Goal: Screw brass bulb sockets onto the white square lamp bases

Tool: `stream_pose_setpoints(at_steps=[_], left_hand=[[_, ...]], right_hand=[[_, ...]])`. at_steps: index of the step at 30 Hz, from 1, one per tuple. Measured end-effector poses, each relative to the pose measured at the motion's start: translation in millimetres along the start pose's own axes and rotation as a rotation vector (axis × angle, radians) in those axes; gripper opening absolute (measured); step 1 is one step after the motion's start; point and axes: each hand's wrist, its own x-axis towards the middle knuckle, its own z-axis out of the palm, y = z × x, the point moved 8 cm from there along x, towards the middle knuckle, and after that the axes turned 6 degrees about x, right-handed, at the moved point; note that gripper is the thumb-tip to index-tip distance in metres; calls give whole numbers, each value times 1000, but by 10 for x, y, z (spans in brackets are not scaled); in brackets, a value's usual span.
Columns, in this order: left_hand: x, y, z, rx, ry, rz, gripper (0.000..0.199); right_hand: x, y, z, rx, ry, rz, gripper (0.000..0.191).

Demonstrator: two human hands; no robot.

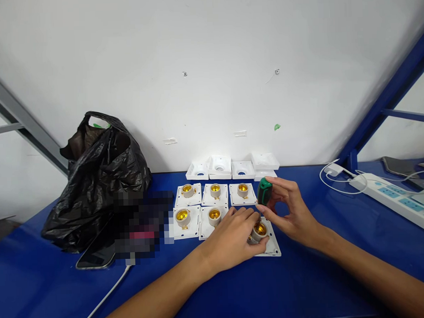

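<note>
Socket (pixel 260 230), the nearest lamp-holder plate, sits at the front of the group on the blue table (pixel 307 285), and both hands are on the job. Left hand (pixel 232 239) lies over its left half, fingers curled around the brass-lined cup, pinning the plate flat. Right hand (pixel 292 212) hovers just above and right of it, thumb and fingers closed on a green-and-black screwdriver (pixel 264 191) held upright, its handle at the top; the tip is hidden behind the hands, so I cannot tell whether it touches the socket.

Behind, 5 more plates (pixel 213 203) lie edge to edge, 3 in the back row and 2 in front, packed tight against the held one on its left. Further back, white covers (pixel 233 167) line up against the wall (pixel 208 61), touching it or nearly so.

Room to move: the near strip of table in front of the socket is open, right up to the forearms. Left side is crowded, with a black bag (pixel 97 177), a blurred patch, and a phone (pixel 97 253) with a white cable (pixel 105 297) running toward the near edge. Right side has open blue surface, then a power strip (pixel 390 194) with white cords well apart, near the blue frame post (pixel 353 161).
</note>
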Motion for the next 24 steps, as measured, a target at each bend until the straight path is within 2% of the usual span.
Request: stream_pose_setpoints(at_steps=[24], left_hand=[[-6,3,5,6,-18,17,27]], right_hand=[[23,-65,19,-5,-42,8,68]])
